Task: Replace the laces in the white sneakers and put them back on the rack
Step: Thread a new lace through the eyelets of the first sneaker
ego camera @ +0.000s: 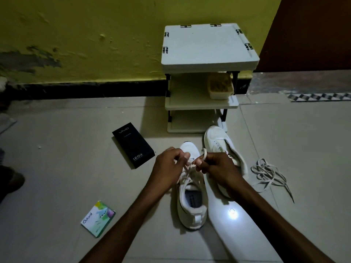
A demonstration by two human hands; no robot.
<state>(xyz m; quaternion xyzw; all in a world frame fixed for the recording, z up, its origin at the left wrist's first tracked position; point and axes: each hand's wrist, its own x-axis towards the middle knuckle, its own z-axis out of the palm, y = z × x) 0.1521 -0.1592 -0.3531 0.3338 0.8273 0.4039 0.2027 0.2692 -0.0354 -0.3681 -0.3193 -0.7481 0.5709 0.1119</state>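
Two white sneakers stand on the tiled floor before a small white rack. The nearer sneaker points away from me, and a pale lace is threaded through its eyelets. My left hand pinches one strand of that lace above the tongue. My right hand pinches the other strand, with a small loop showing above its fingers. The second sneaker lies to the right, partly behind my right hand, with no lace visible in it. A loose tangle of greyish laces lies on the floor further right.
A black phone box lies on the floor to the left of the sneakers. A small green and white packet sits nearer me at the left. A beige container rests on the rack's middle shelf. A yellow wall stands behind.
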